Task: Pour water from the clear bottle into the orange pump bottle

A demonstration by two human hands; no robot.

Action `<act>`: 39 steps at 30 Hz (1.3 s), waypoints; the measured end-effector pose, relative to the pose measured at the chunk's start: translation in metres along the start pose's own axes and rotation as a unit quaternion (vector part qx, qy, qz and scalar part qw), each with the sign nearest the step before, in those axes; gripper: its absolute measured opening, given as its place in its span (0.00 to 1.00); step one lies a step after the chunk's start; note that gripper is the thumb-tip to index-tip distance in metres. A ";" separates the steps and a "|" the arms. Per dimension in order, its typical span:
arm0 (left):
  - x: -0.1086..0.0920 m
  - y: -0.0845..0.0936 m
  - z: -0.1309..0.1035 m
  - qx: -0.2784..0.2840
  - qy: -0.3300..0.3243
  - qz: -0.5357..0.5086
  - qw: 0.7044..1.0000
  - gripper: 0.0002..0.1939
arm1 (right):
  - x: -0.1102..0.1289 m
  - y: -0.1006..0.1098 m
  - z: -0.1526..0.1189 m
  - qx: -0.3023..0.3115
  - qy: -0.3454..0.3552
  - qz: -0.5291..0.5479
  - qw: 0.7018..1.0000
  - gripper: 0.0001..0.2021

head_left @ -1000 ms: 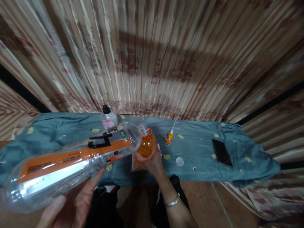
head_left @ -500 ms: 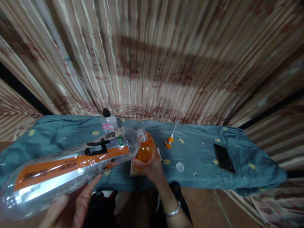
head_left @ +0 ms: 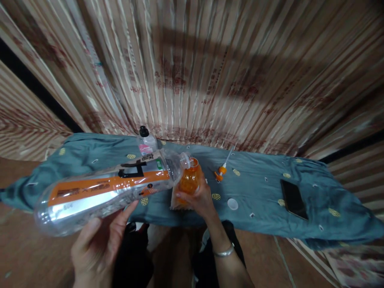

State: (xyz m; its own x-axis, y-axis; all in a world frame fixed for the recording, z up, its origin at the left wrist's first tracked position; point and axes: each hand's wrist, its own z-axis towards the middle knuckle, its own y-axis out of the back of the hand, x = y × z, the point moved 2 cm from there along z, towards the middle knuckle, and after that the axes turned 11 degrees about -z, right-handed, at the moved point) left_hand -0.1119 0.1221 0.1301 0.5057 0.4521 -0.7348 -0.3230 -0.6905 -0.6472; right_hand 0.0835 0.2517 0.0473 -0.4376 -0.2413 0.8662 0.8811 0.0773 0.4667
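My left hand (head_left: 102, 240) grips a large clear plastic bottle (head_left: 108, 190) with an orange and silver label from below. The bottle is tilted, its mouth at the open neck of a small orange bottle (head_left: 189, 180). Around that orange bottle my right hand (head_left: 199, 198) is closed, a silver bangle on its wrist. Under the orange bottle lies a pale cloth or pad (head_left: 177, 202), partly hidden. To the right, an orange pump top (head_left: 221, 172) with a white tube rests on the blue-green cloth (head_left: 255, 200).
A clear bottle with a black cap (head_left: 146, 142) stands behind the large bottle. A round white cap (head_left: 232, 204) lies right of my right hand, and a black phone (head_left: 293, 199) farther right. Striped curtain (head_left: 210, 80) hangs behind the covered table.
The whole view has shifted, so things sit higher and more to the right. The large bottle's base is slightly higher relative to its mouth; both hands keep their hold.
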 end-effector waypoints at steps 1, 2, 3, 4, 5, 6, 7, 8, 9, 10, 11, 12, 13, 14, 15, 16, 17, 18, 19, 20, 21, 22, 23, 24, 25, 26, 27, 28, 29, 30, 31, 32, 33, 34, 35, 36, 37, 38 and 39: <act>0.000 0.000 0.001 0.003 0.004 -0.005 1.000 0.33 | -0.002 0.001 0.000 0.004 0.001 0.004 1.000 0.52; 0.000 0.000 0.001 0.006 0.007 -0.009 1.000 0.34 | -0.003 0.002 0.000 0.007 0.006 0.010 1.000 0.52; 0.000 0.000 0.002 0.011 0.008 -0.015 1.000 0.34 | -0.005 0.002 -0.001 0.010 0.015 0.017 1.000 0.51; 0.000 0.000 0.002 0.016 0.009 -0.021 1.000 0.34 | -0.006 0.003 -0.001 0.013 0.027 0.024 0.999 0.50; -0.001 0.000 0.001 0.021 0.009 -0.029 0.999 0.34 | -0.006 0.003 -0.002 0.015 0.038 0.029 0.999 0.49; -0.001 0.000 0.001 0.026 0.009 -0.035 0.999 0.34 | -0.007 0.003 -0.003 0.015 0.047 0.030 0.998 0.49; -0.002 -0.001 0.000 0.030 0.009 -0.040 0.999 0.34 | -0.007 0.003 -0.003 0.014 0.053 0.030 0.998 0.48; -0.002 -0.001 -0.001 0.033 0.008 -0.043 0.999 0.33 | -0.006 0.002 -0.004 0.012 0.056 0.028 0.998 0.48; -0.003 -0.001 -0.002 0.034 0.008 -0.045 0.998 0.33 | -0.005 0.002 -0.004 0.011 0.056 0.025 0.998 0.48; -0.004 -0.001 -0.002 0.033 0.007 -0.044 0.998 0.33 | -0.004 0.001 -0.004 0.010 0.054 0.021 0.998 0.48; -0.004 -0.002 -0.003 0.032 0.007 -0.044 0.999 0.33 | -0.004 0.001 -0.004 0.010 0.050 0.017 0.999 0.49; -0.005 -0.002 -0.003 0.031 0.008 -0.042 0.999 0.33 | -0.003 0.000 -0.004 0.009 0.046 0.012 0.999 0.49; -0.005 -0.002 -0.003 0.030 0.008 -0.041 0.999 0.34 | -0.002 0.000 -0.004 0.008 0.041 0.008 0.999 0.50; -0.005 -0.002 -0.003 0.029 0.010 -0.039 0.999 0.34 | -0.002 -0.001 -0.004 0.007 0.038 0.004 0.999 0.50; -0.005 -0.002 -0.003 0.028 0.011 -0.036 0.999 0.35 | -0.001 -0.001 -0.004 0.007 0.036 0.002 0.999 0.51; -0.004 -0.002 -0.003 0.026 0.013 -0.033 0.999 0.35 | -0.001 -0.001 -0.004 0.008 0.036 0.002 0.999 0.51; -0.004 -0.003 -0.003 0.024 0.016 -0.030 0.999 0.35 | -0.002 -0.001 -0.004 0.009 0.036 0.002 0.999 0.50; -0.003 -0.003 -0.002 0.021 0.018 -0.027 0.999 0.35 | -0.002 -0.001 -0.004 0.009 0.034 0.002 0.999 0.50; -0.003 -0.004 -0.002 0.017 0.019 -0.025 0.999 0.36 | -0.002 -0.002 -0.004 0.008 0.031 0.000 0.999 0.49; -0.003 -0.004 -0.002 0.015 0.020 -0.022 0.999 0.36 | -0.003 -0.002 -0.003 0.005 0.027 -0.004 1.000 0.49; -0.002 -0.005 -0.002 0.014 0.019 -0.020 1.000 0.35 | -0.003 -0.003 -0.003 0.002 0.021 -0.008 1.000 0.49; -0.002 -0.006 -0.002 0.013 0.019 -0.018 1.000 0.35 | -0.004 -0.003 -0.003 0.000 0.017 -0.012 1.000 0.49; -0.002 -0.006 -0.002 0.013 0.020 -0.016 1.000 0.34 | -0.004 -0.004 -0.003 -0.002 0.014 -0.014 1.000 0.50; -0.001 -0.006 -0.001 0.013 0.020 -0.013 1.000 0.34 | -0.004 -0.005 -0.002 -0.002 0.013 -0.015 1.000 0.50; -0.001 -0.005 -0.001 0.012 0.020 -0.012 1.000 0.33 | -0.003 -0.006 -0.002 -0.004 0.014 -0.013 1.000 0.50; 0.000 -0.004 0.000 0.012 0.022 -0.009 1.000 0.33 | -0.003 -0.006 -0.001 -0.005 0.017 -0.010 1.000 0.50; 0.000 -0.003 0.000 0.010 0.022 -0.009 1.000 0.34 | -0.003 -0.007 -0.001 -0.008 0.023 -0.008 1.000 0.50; 0.001 -0.002 0.001 0.013 0.025 -0.009 1.000 0.34 | -0.003 -0.007 -0.001 -0.011 0.029 -0.006 1.000 0.49; 0.002 -0.001 0.001 0.017 0.028 -0.008 0.999 0.34 | -0.003 -0.007 -0.001 -0.014 0.034 -0.007 0.999 0.49; 0.002 0.000 0.001 0.020 0.030 -0.011 0.999 0.33 | -0.004 -0.007 -0.001 -0.018 0.039 -0.008 0.999 0.49; 0.003 0.000 0.000 0.024 0.034 -0.011 0.999 0.31 | -0.005 -0.008 -0.001 -0.020 0.044 -0.011 0.999 0.49; 0.004 0.001 0.000 0.023 0.036 -0.011 0.999 0.30 | -0.005 -0.008 -0.001 -0.021 0.050 -0.014 0.998 0.49; 0.004 0.001 0.000 0.019 0.038 -0.010 0.999 0.29 | -0.006 -0.009 -0.001 -0.023 0.058 -0.017 0.998 0.49; 0.005 0.002 -0.001 0.013 0.039 -0.005 0.999 0.29 | -0.007 -0.010 -0.001 -0.025 0.065 -0.020 0.997 0.49; 0.006 0.002 0.000 0.004 0.039 -0.001 0.999 0.29 | -0.008 -0.010 -0.001 -0.029 0.072 -0.023 0.997 0.49; 0.007 0.003 0.000 -0.001 0.036 0.001 0.999 0.29 | -0.009 -0.011 -0.001 -0.033 0.078 -0.027 0.996 0.49; 0.008 0.004 0.001 -0.006 0.036 0.004 0.999 0.29 | -0.009 -0.011 -0.001 -0.037 0.083 -0.030 0.995 0.49; 0.010 0.005 0.002 -0.011 0.037 0.006 0.999 0.29 | -0.009 -0.011 -0.001 -0.039 0.089 -0.033 0.995 0.49; 0.011 0.006 0.003 -0.016 0.038 0.010 0.999 0.29 | -0.008 -0.011 -0.001 -0.040 0.094 -0.035 0.994 0.49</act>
State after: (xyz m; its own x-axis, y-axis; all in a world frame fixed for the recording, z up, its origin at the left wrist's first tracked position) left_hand -0.1105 0.1248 0.1178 0.5596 0.3953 -0.7285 -0.3075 -0.7172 -0.6254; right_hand 0.0776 0.2516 0.0353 -0.4629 -0.4211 0.7800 0.8646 -0.0208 0.5020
